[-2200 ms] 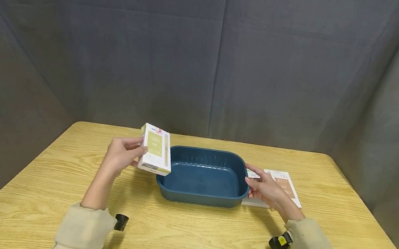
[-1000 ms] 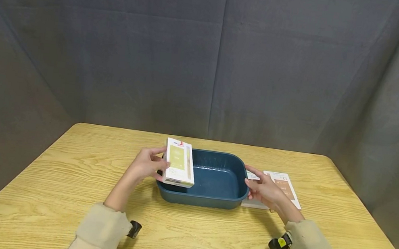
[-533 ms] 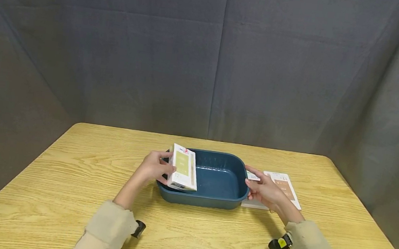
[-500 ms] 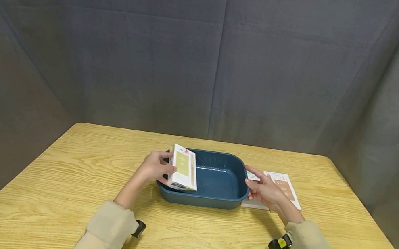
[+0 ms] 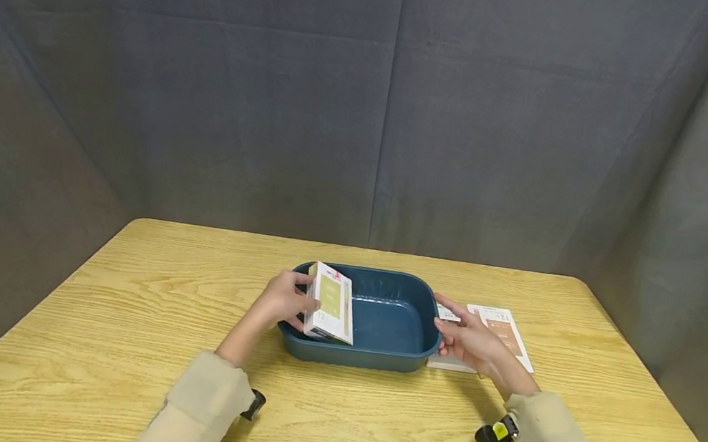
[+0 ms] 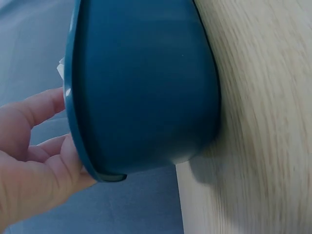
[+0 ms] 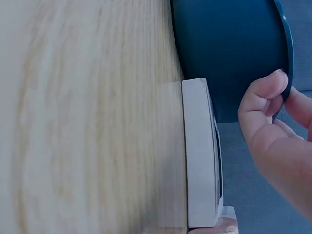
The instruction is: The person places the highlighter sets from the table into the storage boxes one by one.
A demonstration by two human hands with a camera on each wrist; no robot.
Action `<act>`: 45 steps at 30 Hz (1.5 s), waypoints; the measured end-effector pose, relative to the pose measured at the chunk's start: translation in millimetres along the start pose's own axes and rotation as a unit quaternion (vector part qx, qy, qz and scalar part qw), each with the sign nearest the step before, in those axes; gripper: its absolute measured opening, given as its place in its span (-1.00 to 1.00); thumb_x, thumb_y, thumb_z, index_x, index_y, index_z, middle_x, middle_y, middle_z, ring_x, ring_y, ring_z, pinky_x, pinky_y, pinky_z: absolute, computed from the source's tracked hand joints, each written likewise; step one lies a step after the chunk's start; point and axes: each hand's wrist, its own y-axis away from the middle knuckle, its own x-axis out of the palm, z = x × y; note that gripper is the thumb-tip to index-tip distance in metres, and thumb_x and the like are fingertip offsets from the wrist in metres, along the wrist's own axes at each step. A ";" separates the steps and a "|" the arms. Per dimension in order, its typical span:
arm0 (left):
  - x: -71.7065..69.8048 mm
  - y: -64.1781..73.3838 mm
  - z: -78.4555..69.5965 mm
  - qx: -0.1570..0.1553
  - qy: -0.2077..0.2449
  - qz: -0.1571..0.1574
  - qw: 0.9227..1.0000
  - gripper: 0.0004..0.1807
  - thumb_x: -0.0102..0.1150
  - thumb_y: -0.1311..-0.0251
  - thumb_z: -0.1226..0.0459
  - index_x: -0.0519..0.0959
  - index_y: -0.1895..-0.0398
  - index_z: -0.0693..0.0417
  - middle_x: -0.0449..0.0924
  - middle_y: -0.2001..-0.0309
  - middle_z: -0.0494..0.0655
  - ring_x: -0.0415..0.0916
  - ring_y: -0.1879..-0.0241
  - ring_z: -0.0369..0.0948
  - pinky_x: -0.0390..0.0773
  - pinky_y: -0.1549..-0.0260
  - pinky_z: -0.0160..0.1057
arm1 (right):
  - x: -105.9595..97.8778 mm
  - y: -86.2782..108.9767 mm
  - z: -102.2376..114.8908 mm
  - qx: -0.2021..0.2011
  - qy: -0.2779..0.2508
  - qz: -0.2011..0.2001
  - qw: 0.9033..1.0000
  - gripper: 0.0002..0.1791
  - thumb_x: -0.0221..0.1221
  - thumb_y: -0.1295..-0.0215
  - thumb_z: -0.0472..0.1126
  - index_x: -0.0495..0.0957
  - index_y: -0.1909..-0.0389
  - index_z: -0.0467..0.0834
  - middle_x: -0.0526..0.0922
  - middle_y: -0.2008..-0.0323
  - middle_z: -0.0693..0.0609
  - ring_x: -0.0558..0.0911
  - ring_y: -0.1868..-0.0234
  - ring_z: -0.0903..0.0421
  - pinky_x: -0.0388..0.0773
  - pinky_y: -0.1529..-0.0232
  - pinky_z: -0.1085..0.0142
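A white box with a green panel [image 5: 333,298] leans at a tilt inside the left end of a dark blue basin [image 5: 390,326]. My left hand [image 5: 283,298] grips this box by its left side, thumb on the front face. In the left wrist view the basin's outer wall [image 6: 146,87] hides nearly all of the box, and the left hand [image 6: 39,161] reaches over the rim. My right hand [image 5: 468,337] holds the basin's right rim, with fingers and thumb on either side of it, as the right wrist view shows of the right hand [image 7: 273,126].
Right of the basin lie white boxes, one with a brown panel [image 5: 503,332], partly under my right hand; a white box's side [image 7: 200,156] stands close to the basin in the right wrist view. The wooden table [image 5: 334,406] ends at a grey curtain [image 5: 364,121].
My left hand has carried the green-panelled box rightward and down, from beside the basin's left rim into its left end. The right hand and the basin have stayed put.
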 end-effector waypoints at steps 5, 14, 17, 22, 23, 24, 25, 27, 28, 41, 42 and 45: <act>3.5 -1.8 0.5 -0.006 -0.014 0.003 1.000 -0.40 0.14 -0.06 0.47 0.23 -0.21 0.37 0.46 0.39 0.15 0.52 0.49 -0.12 0.56 0.62 -0.22 | 0.1 -0.8 -0.5 -0.002 -0.017 0.005 1.000 -0.30 -0.10 -0.35 -0.34 -0.26 -0.38 -0.19 0.46 0.60 0.05 0.46 0.61 0.20 0.46 0.50 0.41; 8.7 -6.8 4.0 -0.005 -0.022 0.008 1.000 -0.41 0.12 -0.07 0.48 0.20 -0.19 0.46 0.45 0.34 0.19 0.53 0.48 -0.10 0.56 0.63 -0.24 | 0.3 -1.1 -0.7 -0.007 -0.027 0.012 1.000 -0.30 -0.11 -0.35 -0.35 -0.27 -0.37 -0.21 0.46 0.60 0.05 0.47 0.61 0.20 0.46 0.49 0.40; 9.4 -7.1 4.4 -0.002 -0.027 0.009 1.000 -0.44 0.10 -0.08 0.49 0.21 -0.16 0.50 0.45 0.30 0.24 0.55 0.49 -0.08 0.56 0.63 -0.23 | 0.6 -1.4 -0.6 -0.009 -0.027 0.015 0.999 -0.30 -0.12 -0.35 -0.36 -0.28 -0.37 -0.21 0.47 0.61 0.06 0.47 0.61 0.20 0.46 0.49 0.40; 10.1 -6.3 3.9 0.005 -0.064 0.010 0.998 -0.53 0.07 -0.09 0.50 0.28 -0.09 0.54 0.46 0.30 0.25 0.56 0.50 -0.07 0.55 0.64 -0.25 | 0.7 -1.6 -0.6 -0.010 -0.024 0.017 1.000 -0.31 -0.14 -0.36 -0.37 -0.29 -0.37 -0.22 0.47 0.61 0.06 0.47 0.60 0.21 0.45 0.50 0.41; 10.2 -6.2 3.5 0.007 -0.076 0.009 0.997 -0.56 0.07 -0.09 0.50 0.31 -0.06 0.53 0.47 0.33 0.23 0.55 0.52 -0.07 0.55 0.64 -0.26 | 0.6 -1.7 -0.6 -0.010 -0.024 0.018 0.999 -0.31 -0.14 -0.36 -0.37 -0.29 -0.37 -0.22 0.47 0.61 0.06 0.47 0.60 0.21 0.45 0.50 0.41; 10.4 -6.4 3.6 0.010 -0.090 0.008 0.996 -0.61 0.07 -0.09 0.50 0.35 -0.02 0.52 0.48 0.37 0.21 0.55 0.53 -0.08 0.55 0.65 -0.27 | 0.6 -1.7 -0.5 -0.010 -0.024 0.018 0.999 -0.31 -0.14 -0.36 -0.37 -0.29 -0.37 -0.22 0.48 0.61 0.06 0.47 0.60 0.21 0.45 0.50 0.41; 10.6 -6.3 3.4 0.015 -0.105 0.006 0.994 -0.65 0.07 -0.10 0.50 0.39 0.03 0.51 0.48 0.41 0.18 0.55 0.56 -0.10 0.54 0.66 -0.28 | 0.4 -1.8 -0.6 -0.010 -0.025 0.018 0.999 -0.31 -0.13 -0.36 -0.37 -0.29 -0.37 -0.22 0.48 0.61 0.06 0.47 0.60 0.21 0.45 0.50 0.41; 11.3 -6.1 3.0 0.022 -0.137 -0.001 0.990 -0.77 0.07 -0.10 0.49 0.45 0.17 0.47 0.47 0.49 0.12 0.52 0.63 -0.14 0.52 0.69 -0.31 | -0.1 -2.0 -1.0 -0.010 -0.025 0.019 0.999 -0.31 -0.13 -0.35 -0.36 -0.29 -0.37 -0.22 0.48 0.61 0.05 0.47 0.61 0.21 0.46 0.50 0.41; 11.9 -6.1 2.8 0.023 -0.152 -0.004 0.988 -0.83 0.08 -0.10 0.48 0.46 0.25 0.45 0.46 0.53 0.10 0.51 0.66 -0.16 0.51 0.71 -0.33 | -0.4 -2.0 -1.1 -0.009 -0.025 0.018 0.999 -0.31 -0.13 -0.36 -0.36 -0.29 -0.37 -0.21 0.47 0.61 0.05 0.47 0.61 0.21 0.46 0.50 0.41; 17.3 -9.2 4.8 0.031 -0.242 -0.018 0.970 -0.76 0.17 0.00 0.49 0.46 0.23 0.44 0.43 0.51 0.05 0.42 0.61 -0.18 0.41 0.69 -0.35 | -2.4 -0.5 -1.5 -0.013 -0.019 0.024 0.999 -0.29 -0.11 -0.36 -0.34 -0.30 -0.37 -0.22 0.48 0.61 0.07 0.48 0.60 0.22 0.47 0.49 0.42; 17.5 -9.7 4.9 0.031 -0.244 -0.018 0.969 -0.74 0.18 0.01 0.49 0.46 0.21 0.45 0.43 0.48 0.06 0.42 0.58 -0.17 0.42 0.67 -0.34 | -2.7 -0.2 -1.5 -0.014 -0.019 0.025 0.999 -0.29 -0.10 -0.35 -0.34 -0.31 -0.37 -0.22 0.47 0.61 0.07 0.48 0.60 0.22 0.47 0.49 0.42; 18.8 -10.6 4.8 0.034 -0.253 -0.017 0.967 -0.70 0.20 0.04 0.50 0.45 0.18 0.46 0.45 0.42 0.09 0.41 0.50 -0.14 0.45 0.60 -0.31 | -3.0 0.5 -1.1 -0.016 -0.020 0.026 0.999 -0.28 -0.10 -0.35 -0.34 -0.31 -0.37 -0.22 0.47 0.61 0.07 0.48 0.60 0.22 0.47 0.49 0.42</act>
